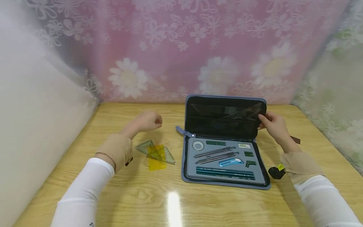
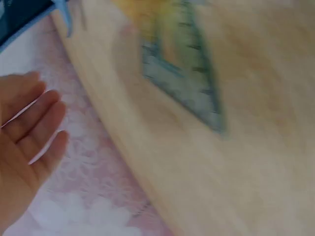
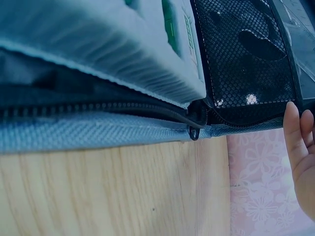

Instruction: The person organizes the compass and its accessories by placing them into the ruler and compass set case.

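A blue zippered drawing-set case (image 1: 227, 185) stands unfolded on the table, its lid raised. My right hand (image 1: 274, 126) pinches the right edge of the lid (image 1: 221, 135) between thumb and fingers; the right wrist view shows the fingertips at its mesh pocket (image 3: 246, 73). A clear ruler piece (image 3: 295, 34) sits in that lid. Held in the air left of the case, my left hand (image 1: 148, 121) has loosely bent fingers and nothing in them. Below it lie a clear set square (image 1: 171, 157), overlapping green-tinted pieces (image 1: 143, 147) and a yellow translucent sheet (image 1: 154, 166).
The case's grey tray (image 1: 204, 179) bears pencils (image 1: 225, 173), compasses (image 1: 214, 153), a blue cutter (image 1: 231, 162), a white ring (image 1: 198, 145) and an eraser (image 1: 244, 146). Right of it lie a black object with a yellow tag (image 1: 276, 172) and a brown strip (image 1: 296, 139).
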Available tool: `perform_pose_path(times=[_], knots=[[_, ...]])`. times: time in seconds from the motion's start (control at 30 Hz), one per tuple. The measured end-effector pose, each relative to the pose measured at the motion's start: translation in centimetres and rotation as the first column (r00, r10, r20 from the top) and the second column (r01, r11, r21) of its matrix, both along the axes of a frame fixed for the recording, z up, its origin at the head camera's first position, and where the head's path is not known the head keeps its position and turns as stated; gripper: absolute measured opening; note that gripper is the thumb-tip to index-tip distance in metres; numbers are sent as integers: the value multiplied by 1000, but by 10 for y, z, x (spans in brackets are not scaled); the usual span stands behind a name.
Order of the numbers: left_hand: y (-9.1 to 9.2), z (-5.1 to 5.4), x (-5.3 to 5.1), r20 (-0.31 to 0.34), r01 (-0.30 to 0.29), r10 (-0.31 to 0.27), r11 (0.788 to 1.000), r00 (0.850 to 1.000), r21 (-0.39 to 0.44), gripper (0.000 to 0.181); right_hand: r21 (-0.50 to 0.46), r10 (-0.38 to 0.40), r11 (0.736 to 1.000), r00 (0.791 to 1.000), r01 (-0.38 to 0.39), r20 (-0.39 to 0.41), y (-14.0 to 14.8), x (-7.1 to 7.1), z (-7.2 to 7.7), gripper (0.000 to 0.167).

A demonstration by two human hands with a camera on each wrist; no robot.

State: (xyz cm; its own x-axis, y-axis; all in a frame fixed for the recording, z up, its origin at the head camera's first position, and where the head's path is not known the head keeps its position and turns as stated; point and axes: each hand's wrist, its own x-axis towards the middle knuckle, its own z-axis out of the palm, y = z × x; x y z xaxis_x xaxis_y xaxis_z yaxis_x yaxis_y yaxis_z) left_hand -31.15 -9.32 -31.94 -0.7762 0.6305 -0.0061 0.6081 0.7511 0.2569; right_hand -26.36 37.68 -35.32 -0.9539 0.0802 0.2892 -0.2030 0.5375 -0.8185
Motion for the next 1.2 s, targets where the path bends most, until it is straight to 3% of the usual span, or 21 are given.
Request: perform_pose_path(times=[0.13, 0.23, 0.4, 0.53, 0.8, 0.97, 1.1, 1.2], knots=[[-9, -14, 10, 152, -18, 29, 997, 988, -76, 24, -10, 19, 1000, 1000, -19, -10, 2, 3, -1, 27], [-11, -25, 19, 210, -17, 38, 995, 977, -100, 31, -20, 31, 999, 999, -31, -8, 3, 4, -2, 29], [-1, -40, 35, 198, 65, -39, 990, 979, -127, 50, -23, 24, 999, 1000, -24, 6, 4, 4, -2, 29], [5, -43, 43, 211, 106, -75, 985, 975, -139, 57, -14, 14, 1000, 1000, -14, 6, 6, 3, -3, 29], [9, -46, 45, 273, 88, -49, 987, 961, -133, 66, 4, 15, 1000, 1000, -15, -5, 3, 3, -6, 29], [9, -47, 43, 328, -1, 49, 989, 943, -145, 67, -5, 18, 1000, 1000, -18, -18, 2, 4, -7, 28], [8, -48, 40, 360, -48, 100, 987, 927, -151, 62, -8, 22, 1000, 999, -22, -28, 2, 4, -7, 26], [4, -49, 37, 386, -51, 91, 992, 918, -114, 51, -1, 19, 1000, 999, -19, -30, 3, 3, -8, 27]])
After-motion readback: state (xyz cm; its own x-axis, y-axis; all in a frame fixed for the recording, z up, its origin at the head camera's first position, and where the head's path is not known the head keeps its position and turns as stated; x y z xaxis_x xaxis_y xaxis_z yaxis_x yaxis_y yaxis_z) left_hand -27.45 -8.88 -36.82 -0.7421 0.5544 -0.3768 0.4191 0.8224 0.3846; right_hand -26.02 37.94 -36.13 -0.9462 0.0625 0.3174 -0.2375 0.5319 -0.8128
